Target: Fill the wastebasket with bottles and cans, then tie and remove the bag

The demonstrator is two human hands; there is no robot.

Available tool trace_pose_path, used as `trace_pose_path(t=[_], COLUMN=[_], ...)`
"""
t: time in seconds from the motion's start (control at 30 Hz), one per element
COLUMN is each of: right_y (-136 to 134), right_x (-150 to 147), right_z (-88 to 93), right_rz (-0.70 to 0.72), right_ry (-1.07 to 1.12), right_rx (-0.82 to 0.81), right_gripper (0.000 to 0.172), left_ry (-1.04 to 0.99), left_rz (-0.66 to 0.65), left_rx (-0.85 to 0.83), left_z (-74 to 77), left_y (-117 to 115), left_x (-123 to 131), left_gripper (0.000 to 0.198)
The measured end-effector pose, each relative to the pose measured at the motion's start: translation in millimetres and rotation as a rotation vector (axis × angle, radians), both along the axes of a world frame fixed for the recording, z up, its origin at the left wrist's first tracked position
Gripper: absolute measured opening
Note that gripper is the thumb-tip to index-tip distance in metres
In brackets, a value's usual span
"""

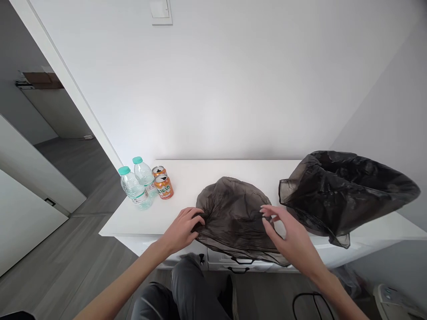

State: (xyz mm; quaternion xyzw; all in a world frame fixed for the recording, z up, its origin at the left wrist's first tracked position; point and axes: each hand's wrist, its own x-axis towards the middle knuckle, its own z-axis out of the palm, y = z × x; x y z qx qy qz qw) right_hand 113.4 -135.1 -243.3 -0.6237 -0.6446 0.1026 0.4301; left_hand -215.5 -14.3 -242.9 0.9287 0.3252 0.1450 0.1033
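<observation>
A dark, see-through garbage bag [233, 209] lies crumpled on the white cabinet top, its lower edge hanging over the front. At the bag's left side my left hand [185, 226] has its fingers curled onto the gathered plastic. My right hand [288, 235] is over the bag's right side, thumb and fingers bent and slightly apart; I see no plastic clearly pinched between them. Right of it, a second black garbage bag [347, 191] stands puffed open, its loose rim facing left.
Two clear bottles [136, 191] with teal caps and two opened orange cans [164, 186] stand at the cabinet top's left end. A white wall rises behind. Black drawer handles [238, 270] are below the front edge. A black cable [312, 294] is at lower right.
</observation>
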Motion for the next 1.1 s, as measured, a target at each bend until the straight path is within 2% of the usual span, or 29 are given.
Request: trace_pose_path(t=[0.1,0.17,0.27,0.3,0.33,0.43,0.47,0.5,0.57,0.63,0.7,0.8,0.87,0.93,1.0,1.1], right_y=[1,-9,-29,-33,-36,-38,-38,-39,-44,-55,-68,-86,-93,-96,-96,-96], right_x=[14,10,-10,-19,-27,-41,-41,-40,-31,-20,-11,-3,0,4,10,22], right_z=[-10.5,-19.8,-31.8,-35.4,-39.1,-49.5,-52.3,-54.6,-57.4,-58.5,-58.7,-59.7,-61.8,-63.6,-60.9,-40.4], right_rz=[0.138,0.267,0.386,0.401,0.4,0.331,0.301,0.278,0.27,0.306,0.366,0.437,0.469,0.488,0.501,0.53], right_ry=[-0.164,-0.235,-0.327,-0.358,-0.387,-0.434,-0.432,-0.426,-0.418,-0.439,-0.488,-0.577,-0.622,-0.644,-0.631,-0.519], right_rx=[-0.124,-0.178,-0.172,-0.138,-0.098,0.014,0.034,0.039,0.029,0.01,-0.01,-0.078,-0.14,-0.2,-0.261,-0.355], right_gripper=[0.046,0.059,0.099,0.109,0.111,0.099,0.101,0.104,0.109,0.113,0.117,0.119,0.117,0.115,0.112,0.104], left_ry=[-0.079,-0.145,-0.21,-0.216,-0.216,-0.26,-0.305,-0.37,-0.508,-0.597,-0.516,-0.418,-0.352,-0.28,-0.217,-0.174], left_rz=[0.026,0.051,0.007,-0.045,-0.124,-0.402,-0.435,-0.399,-0.144,0.216,0.414,0.445,0.404,0.341,0.259,0.133], left_rx=[0.069,0.09,0.032,-0.002,-0.042,-0.172,-0.205,-0.223,-0.214,-0.192,-0.233,-0.288,-0.324,-0.362,-0.4,-0.438], left_z=[11.7,18.5,26.1,28.5,31.3,41.0,43.7,45.2,42.9,32.2,15.7,-7.6,-16.3,-18.8,-16.7,-7.5], left_y=[-15,-33,-69,-83,-96,-121,-121,-116,-89,-46,3,62,85,94,94,84], left_x=[-7,-4,13,20,28,46,49,51,49,47,49,68,89,111,127,136], left_gripper=[0.03,0.025,0.024,0.026,0.027,0.031,0.034,0.034,0.025,0.03,0.04,0.047,0.049,0.047,0.044,0.042])
